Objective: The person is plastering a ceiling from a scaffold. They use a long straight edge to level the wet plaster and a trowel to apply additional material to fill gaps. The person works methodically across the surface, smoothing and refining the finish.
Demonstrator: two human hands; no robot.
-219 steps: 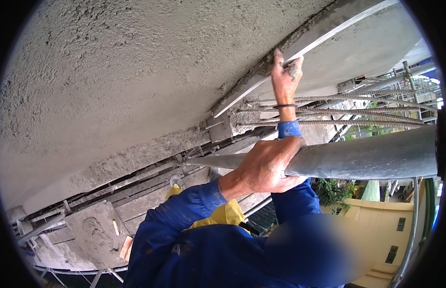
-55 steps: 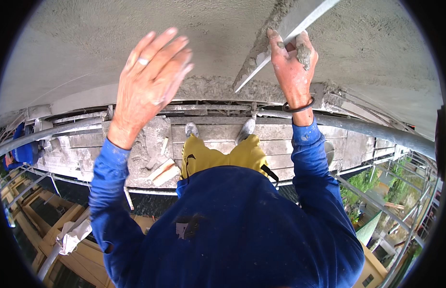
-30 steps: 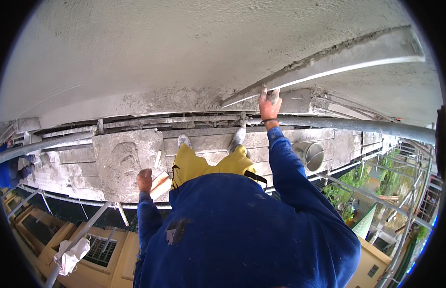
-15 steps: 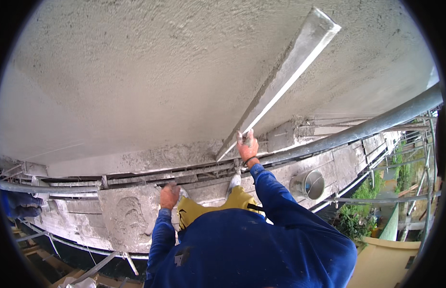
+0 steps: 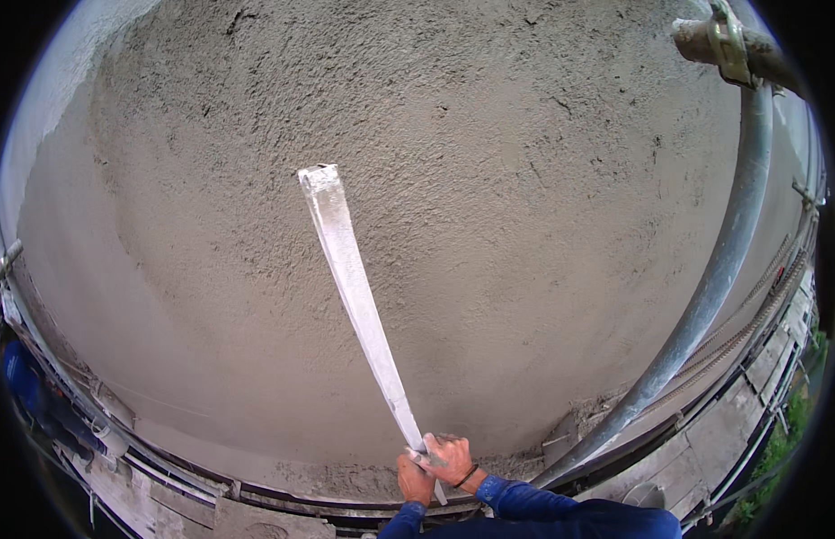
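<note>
A long metal plasterer's straightedge rises in front of the wet grey plastered wall, its top leaning to the left. My right hand is closed round it near the lower end, a dark band on the wrist. Right beside and slightly below, my left hand is closed on the straightedge too. The two hands touch or nearly touch. A short tip of the tool sticks out beneath them. Whether its edge presses on the plaster I cannot tell.
A thick scaffold tube curves up the right side to a clamp on a crosswise pole. Below lie mortar-stained platform boards. A bucket stands at lower right. Another person in blue is at far left.
My left hand has come up from low beside my body onto the straightedge. The straightedge has swung from leaning right to leaning left. My view has tilted up the wall.
</note>
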